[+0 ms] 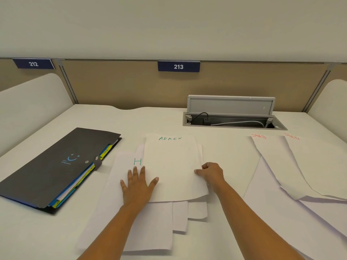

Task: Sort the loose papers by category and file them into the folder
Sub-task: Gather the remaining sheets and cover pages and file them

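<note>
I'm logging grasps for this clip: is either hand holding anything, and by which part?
The right hand pinches the ADMIN sheet at its right edge. The left hand lies flat, fingers spread, on the paper pile, gripping nothing.

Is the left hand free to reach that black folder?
Probably yes: the left hand lies flat on the papers, holding nothing, and the folder lies just to its left with nothing between.

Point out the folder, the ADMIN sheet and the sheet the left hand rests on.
folder [56,162], head view, middle of its dark cover.
ADMIN sheet [172,166], head view, blank centre below the heading.
sheet under the left hand [122,164], head view, bare area left of the green H.
</note>
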Demonstrator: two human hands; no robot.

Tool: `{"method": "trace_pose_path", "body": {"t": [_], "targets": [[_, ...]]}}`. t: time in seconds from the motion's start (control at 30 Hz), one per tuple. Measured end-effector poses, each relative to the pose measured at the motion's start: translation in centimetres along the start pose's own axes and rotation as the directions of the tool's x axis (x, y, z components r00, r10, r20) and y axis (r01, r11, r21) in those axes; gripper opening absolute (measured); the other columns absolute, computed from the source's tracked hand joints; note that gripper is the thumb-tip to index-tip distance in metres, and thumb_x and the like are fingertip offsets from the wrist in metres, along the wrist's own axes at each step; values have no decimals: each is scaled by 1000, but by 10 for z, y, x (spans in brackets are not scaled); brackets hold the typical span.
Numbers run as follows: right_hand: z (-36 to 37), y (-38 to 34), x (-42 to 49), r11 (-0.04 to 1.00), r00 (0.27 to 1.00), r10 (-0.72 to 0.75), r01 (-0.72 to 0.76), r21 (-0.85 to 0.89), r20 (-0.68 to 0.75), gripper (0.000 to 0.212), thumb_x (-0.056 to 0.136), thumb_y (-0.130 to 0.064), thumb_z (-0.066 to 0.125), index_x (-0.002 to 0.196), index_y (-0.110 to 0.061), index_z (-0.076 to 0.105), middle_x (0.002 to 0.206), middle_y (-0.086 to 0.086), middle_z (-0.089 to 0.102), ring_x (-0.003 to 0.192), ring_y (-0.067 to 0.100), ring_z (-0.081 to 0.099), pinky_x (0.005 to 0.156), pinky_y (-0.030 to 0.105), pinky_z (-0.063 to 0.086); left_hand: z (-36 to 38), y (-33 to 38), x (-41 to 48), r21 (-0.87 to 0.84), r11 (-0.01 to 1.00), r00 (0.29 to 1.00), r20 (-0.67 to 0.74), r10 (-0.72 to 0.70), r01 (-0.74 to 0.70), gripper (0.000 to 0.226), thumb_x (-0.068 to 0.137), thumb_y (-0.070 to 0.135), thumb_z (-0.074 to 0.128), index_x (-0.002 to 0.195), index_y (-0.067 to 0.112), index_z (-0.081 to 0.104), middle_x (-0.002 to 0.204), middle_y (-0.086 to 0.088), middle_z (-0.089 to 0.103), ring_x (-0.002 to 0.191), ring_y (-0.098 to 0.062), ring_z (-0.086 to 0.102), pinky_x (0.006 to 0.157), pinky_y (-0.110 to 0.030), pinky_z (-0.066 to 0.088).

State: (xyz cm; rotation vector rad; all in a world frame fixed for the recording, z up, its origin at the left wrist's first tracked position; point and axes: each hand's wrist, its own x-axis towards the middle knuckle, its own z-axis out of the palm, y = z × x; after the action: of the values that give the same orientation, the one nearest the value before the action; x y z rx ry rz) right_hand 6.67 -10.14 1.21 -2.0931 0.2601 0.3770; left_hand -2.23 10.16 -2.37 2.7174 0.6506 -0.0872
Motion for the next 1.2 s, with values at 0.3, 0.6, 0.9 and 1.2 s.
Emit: {"method": "trace_pose_path", "body": {"t": [0.3, 0.6, 0.9, 1.2], "targets": [[-17, -15, -5, 955, 879, -176, 262, 140, -443, 10, 86, -10, 63, 93, -3, 66, 84, 3, 59, 77, 21, 53, 72, 24, 38, 2, -4, -2, -39, 999, 1000, 26, -13, 14, 68, 94, 57, 21, 148, 23, -3, 157, -2, -5, 145, -20, -8, 115, -48, -4], [-71, -12, 7, 741, 737, -27, 468, 481, -675, 6, 83, -12, 68, 86, -11, 63, 89, 5, 64, 84, 17, 58, 81, 28, 50, -15, 23, 11, -319, 946, 995, -92, 26, -54, 62, 95, 47, 35, 145, 13, 22, 156, -7, 15, 145, -21, 6, 117, -41, 4], [-100, 7, 21, 361, 871, 255, 316, 877, -419, 16, 85, -11, 67, 100, -12, 61, 96, -1, 65, 74, 11, 59, 83, 34, 54, -60, 59, 31, -832, 553, 999, 33, -13, 34, 39, 97, 39, 37, 127, 15, 49, 129, 5, 47, 123, -16, 41, 95, -29, 29], [-79, 20, 20, 704, 997, 35, 20, 710, -62, 16, 82, -17, 70, 96, -13, 63, 99, 11, 67, 87, 29, 61, 85, 47, 53, -76, 70, 26, -950, 93, 929, 310, 202, 297, 57, 94, 50, 35, 123, 4, 50, 121, -20, 59, 105, -34, 61, 89, -41, 52]]}}
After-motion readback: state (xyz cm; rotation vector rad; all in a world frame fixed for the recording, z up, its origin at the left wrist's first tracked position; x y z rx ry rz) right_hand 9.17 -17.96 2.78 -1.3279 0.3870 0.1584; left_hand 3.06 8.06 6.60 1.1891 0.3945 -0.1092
